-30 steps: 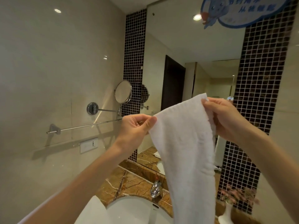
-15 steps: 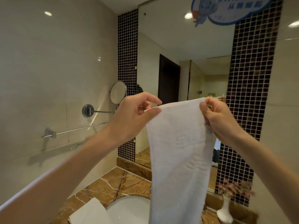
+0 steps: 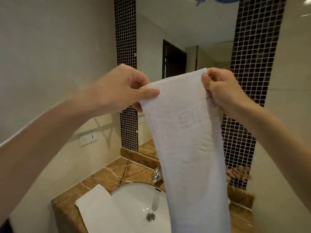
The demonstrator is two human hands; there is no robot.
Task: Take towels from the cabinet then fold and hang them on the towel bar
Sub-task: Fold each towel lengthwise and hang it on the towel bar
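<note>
Above a marble bathroom counter (image 3: 104, 175) and sink (image 3: 134, 204), a white towel (image 3: 185, 140), seemingly already folded narrow, was held up, its top corners pinched by the left hand (image 3: 121, 88) and right hand (image 3: 220, 91); hanging was judged not yet done, with no towel bar seen.

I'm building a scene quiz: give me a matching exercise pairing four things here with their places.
1 white terry towel
2 chrome metal faucet
3 pink flower bunch
4 white rectangular wall socket

a beige left wall
b behind the white round basin
c pinched by left hand and right hand
d right of the towel

Pairs: 1-c, 2-b, 3-d, 4-a
</note>
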